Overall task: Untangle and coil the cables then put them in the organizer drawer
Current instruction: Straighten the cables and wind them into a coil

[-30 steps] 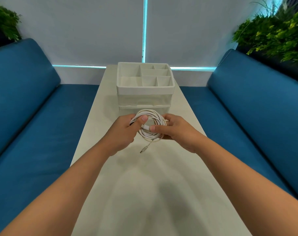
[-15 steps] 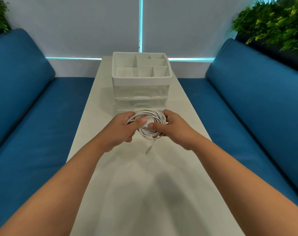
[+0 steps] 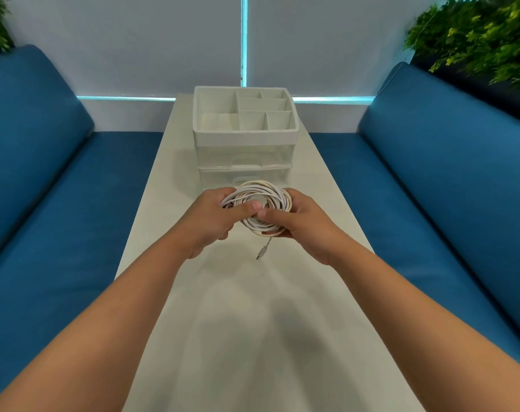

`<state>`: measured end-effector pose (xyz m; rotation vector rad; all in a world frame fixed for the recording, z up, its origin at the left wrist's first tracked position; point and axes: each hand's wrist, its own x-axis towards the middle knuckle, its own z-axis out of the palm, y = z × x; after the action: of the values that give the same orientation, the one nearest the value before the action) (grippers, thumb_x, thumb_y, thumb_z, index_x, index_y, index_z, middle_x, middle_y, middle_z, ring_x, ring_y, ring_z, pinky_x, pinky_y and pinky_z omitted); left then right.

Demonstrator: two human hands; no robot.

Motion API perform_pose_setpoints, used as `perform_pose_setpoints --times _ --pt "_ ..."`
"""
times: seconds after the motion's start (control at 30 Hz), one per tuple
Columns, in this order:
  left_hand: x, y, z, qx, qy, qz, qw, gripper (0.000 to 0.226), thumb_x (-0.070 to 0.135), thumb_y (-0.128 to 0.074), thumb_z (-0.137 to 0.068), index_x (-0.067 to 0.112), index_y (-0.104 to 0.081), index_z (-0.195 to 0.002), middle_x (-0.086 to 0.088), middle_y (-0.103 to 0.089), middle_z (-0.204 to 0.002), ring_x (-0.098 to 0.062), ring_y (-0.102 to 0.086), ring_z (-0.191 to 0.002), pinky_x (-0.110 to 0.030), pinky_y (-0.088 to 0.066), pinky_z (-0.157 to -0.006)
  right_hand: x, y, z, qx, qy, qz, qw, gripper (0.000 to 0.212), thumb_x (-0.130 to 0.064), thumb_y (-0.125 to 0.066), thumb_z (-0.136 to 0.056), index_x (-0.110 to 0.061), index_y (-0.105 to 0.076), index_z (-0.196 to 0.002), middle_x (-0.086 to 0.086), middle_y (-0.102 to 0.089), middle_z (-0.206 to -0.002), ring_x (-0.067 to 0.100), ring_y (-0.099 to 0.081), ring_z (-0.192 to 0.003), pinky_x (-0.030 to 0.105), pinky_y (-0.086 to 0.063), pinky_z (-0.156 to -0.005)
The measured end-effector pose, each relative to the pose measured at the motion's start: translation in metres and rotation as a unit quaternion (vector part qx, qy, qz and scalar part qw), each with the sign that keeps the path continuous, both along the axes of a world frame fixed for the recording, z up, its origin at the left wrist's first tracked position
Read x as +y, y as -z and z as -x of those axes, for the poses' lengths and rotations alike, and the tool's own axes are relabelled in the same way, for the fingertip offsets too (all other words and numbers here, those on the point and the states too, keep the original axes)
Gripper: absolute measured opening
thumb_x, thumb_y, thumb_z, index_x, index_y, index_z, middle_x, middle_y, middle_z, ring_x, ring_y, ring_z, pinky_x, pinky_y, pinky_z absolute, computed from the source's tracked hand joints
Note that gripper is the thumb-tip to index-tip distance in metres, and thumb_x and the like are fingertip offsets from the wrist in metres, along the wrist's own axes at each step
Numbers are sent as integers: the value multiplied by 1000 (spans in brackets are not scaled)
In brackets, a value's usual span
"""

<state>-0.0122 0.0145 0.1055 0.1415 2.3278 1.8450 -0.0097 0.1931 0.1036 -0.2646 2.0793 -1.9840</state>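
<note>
A coiled white cable (image 3: 269,197) is held above the white table (image 3: 238,322), just in front of the organizer. My left hand (image 3: 214,217) grips the coil's left side with the thumb across it. My right hand (image 3: 297,221) grips the right side, thumb pressed on the loops. A short loose end with a plug (image 3: 262,251) hangs below the coil. The white organizer (image 3: 245,135) stands at the table's far end, with open compartments on top and two clear drawers below, both closed.
Blue sofa cushions (image 3: 431,188) run along both sides of the narrow table. Green plants (image 3: 475,34) stand at the upper right and upper left corners. A white wall with a lit strip lies behind the organizer.
Both hands with the coil have stayed close together in front of the organizer. The coil is now tilted flatter towards me and the loose plug end hangs a little further right.
</note>
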Motion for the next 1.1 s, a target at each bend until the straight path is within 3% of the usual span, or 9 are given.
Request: perform_pose_setpoints --times 0.23,0.33,0.5,0.63,0.7,0.8,0.87,1.0,1.1 --pt "7 2 2 -4 -38 6 999 22 37 -71 -87 17 -64 -92 7 -42 -54 -13 -33 -49 -24 -33 -45 -1 4 5 29 43 -26 998 27 -6 -63 -88 -11 -55 -114 8 -67 -103 17 -64 -90 32 -54 -80" --pt "10 4 2 14 -38 32 999 14 38 -65 -91 25 -68 -89 14 -43 -49 -14 -35 -53 -25 -34 -49 -4 8 7 51 84 -58 994 18 -10 -66 -88 -18 -55 -101 2 -65 -93 12 -63 -81 25 -53 -72" --pt "15 2 0 25 23 65 997 16 35 -63 -93 23 -73 -97 22 -61 -59 9 -50 -51 -4 -34 -46 -7 25 4 80 179 -87 977 18 -15 -71 -84 -23 -55 -85 -4 -64 -80 8 -61 -70 21 -49 -64" --pt "22 9 -2 15 25 78 997 18 38 -58 -95 25 -70 -96 24 -60 -63 11 -50 -53 -7 -35 -48 -11 28 4 12 183 -86 979 22 -18 -76 -72 -15 -60 -86 8 -69 -82 27 -69 -76 46 -60 -71" --pt "23 13 -1 27 4 89 996 18 38 -56 -97 26 -69 -97 24 -63 -69 9 -53 -57 -12 -39 -52 -9 24 4 0 146 -80 986 22 -15 -75 -76 -17 -58 -90 7 -68 -84 23 -68 -74 42 -61 -69" --pt "20 16 5 69 -49 111 990 19 33 -55 -97 22 -71 -99 9 -72 -90 -7 -65 -83 -26 -50 -73 -9 15 0 1 60 -75 995 20 -18 -68 -87 -22 -52 -99 -4 -63 -91 8 -62 -77 28 -56 -69" --pt "20 15 8 83 -67 122 987 20 30 -53 -98 19 -70 -97 6 -71 -89 -12 -64 -84 -24 -48 -73 -8 10 -1 -8 48 -85 995 18 -24 -58 -94 -21 -47 -108 -2 -59 -103 6 -59 -85 25 -52 -74" --pt "22 11 11 103 -87 158 978 22 30 -51 -99 17 -68 -94 10 -66 -82 -11 -62 -79 -20 -44 -65 -5 2 4 -66 67 -20 995 38 -31 -31 -98 -13 -63 -108 14 -67 -108 25 -62 -99 42 -51 -95" --pt "22 10 12 109 -95 173 974 22 30 -50 -99 16 -66 -98 8 -65 -83 -6 -59 -75 -20 -43 -62 2 3 5 -71 44 11 996 37 -27 -32 -103 -11 -61 -119 18 -65 -118 30 -62 -106 43 -53 -95"
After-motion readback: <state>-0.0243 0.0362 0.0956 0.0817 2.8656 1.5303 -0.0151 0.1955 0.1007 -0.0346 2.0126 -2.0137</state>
